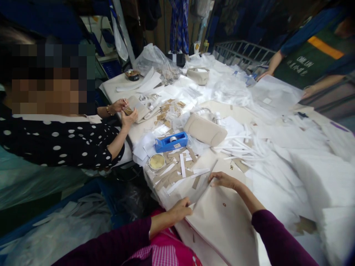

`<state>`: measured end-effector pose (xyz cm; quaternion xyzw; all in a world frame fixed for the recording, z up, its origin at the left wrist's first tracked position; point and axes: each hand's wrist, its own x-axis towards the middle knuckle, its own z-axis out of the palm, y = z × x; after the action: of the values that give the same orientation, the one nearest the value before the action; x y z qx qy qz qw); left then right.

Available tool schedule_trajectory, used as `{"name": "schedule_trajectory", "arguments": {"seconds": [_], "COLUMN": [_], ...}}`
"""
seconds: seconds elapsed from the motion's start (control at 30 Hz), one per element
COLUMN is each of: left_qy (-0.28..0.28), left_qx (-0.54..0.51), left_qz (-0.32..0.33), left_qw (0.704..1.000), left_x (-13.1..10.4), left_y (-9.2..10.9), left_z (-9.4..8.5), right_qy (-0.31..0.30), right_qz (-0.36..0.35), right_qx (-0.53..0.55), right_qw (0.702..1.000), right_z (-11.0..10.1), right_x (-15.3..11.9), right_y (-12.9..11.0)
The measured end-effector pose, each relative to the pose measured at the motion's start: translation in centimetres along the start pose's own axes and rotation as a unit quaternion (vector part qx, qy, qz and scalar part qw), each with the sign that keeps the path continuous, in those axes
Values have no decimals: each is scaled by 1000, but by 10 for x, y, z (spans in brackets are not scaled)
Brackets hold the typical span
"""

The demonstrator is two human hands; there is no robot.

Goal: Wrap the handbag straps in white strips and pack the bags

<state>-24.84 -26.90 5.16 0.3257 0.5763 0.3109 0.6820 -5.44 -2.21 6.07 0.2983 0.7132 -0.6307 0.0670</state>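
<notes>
A cream handbag lies across the near edge of the table, with a small round metal fitting on its face. My left hand pinches the bag's edge at its left corner, fingers closed. At the upper edge my right hand also grips the bag, thumb and fingers bent over the rim. What is inside the bag is hidden. Just beyond my hands are white and brown paper strips, a blue tape dispenser and a round tin with yellowish contents.
Another cream bag rests mid-table beside white tubes. White sheets pile up on the right. At left a co-worker handles a small bag; another at far right holds a plastic bag. A blue bin stands below left.
</notes>
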Motion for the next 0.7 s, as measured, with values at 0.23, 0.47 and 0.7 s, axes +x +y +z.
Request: {"name": "schedule_trajectory", "arguments": {"seconds": [0.23, 0.47, 0.7], "left_qy": [-7, 16, 16], "left_qx": [-128, -208, -174], "left_qz": [5, -6, -2], "left_qw": [992, 978, 985], "left_x": [0, -5, -9], "left_y": [2, -6, -2], "left_z": [-6, 4, 6], "right_qy": [123, 170, 174], "right_qz": [21, 6, -26], "right_qx": [-65, -25, 75], "right_qw": [990, 985, 981], "right_z": [17, 31, 33], "right_x": [13, 15, 8], "right_y": [12, 35, 49]}}
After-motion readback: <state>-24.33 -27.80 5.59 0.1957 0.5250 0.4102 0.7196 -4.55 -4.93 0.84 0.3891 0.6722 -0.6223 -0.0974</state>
